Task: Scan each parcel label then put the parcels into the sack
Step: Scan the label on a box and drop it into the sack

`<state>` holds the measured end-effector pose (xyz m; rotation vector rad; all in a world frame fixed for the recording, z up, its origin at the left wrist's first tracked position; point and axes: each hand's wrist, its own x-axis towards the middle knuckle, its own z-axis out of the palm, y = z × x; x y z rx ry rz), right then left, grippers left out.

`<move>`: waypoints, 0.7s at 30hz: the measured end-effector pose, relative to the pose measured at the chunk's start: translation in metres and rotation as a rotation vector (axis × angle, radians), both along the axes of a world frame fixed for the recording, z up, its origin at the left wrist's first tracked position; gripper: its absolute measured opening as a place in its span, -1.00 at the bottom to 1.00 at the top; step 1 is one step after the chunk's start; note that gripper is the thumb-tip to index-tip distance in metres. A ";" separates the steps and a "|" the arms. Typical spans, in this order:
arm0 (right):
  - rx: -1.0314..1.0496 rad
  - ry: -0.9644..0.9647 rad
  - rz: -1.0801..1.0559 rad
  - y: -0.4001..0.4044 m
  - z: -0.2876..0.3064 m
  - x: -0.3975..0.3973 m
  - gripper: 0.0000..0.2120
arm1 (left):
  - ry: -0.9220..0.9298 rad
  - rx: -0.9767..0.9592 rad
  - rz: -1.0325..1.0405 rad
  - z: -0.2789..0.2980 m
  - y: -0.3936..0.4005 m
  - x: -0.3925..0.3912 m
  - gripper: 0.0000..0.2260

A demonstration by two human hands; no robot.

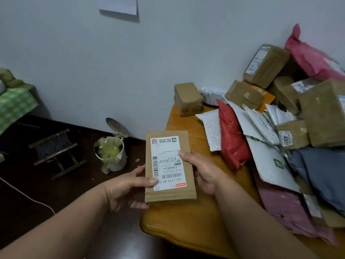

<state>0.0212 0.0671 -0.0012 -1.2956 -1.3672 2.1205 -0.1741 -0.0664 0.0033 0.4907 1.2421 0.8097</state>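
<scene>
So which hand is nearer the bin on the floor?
Left. The left hand grips the parcel's near-left edge, on the side facing the bin. The right hand holds its far side, over the table.

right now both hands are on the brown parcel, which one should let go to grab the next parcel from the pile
Right, probably. The right hand holds the brown parcel on the side nearest the parcel pile on the wooden table. The left hand grips the far edge, towards the bin.
</scene>
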 end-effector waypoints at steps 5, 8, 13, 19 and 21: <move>0.047 -0.118 -0.066 -0.006 0.006 0.023 -0.25 | 0.082 -0.009 0.067 -0.008 0.001 0.018 0.11; 0.241 -0.370 -0.151 0.001 0.003 0.048 -0.59 | 0.104 -0.027 0.143 -0.018 0.006 0.031 0.17; 0.433 -0.684 -0.123 0.002 -0.021 0.100 -0.72 | 0.141 -0.037 0.199 -0.042 0.009 0.060 0.26; 0.659 -0.871 -0.155 -0.015 -0.045 0.151 -0.91 | 0.185 -0.070 0.216 -0.060 0.007 0.097 0.40; 0.625 -0.919 -0.169 -0.022 -0.055 0.164 -0.79 | 0.187 -0.083 0.230 -0.062 0.007 0.109 0.41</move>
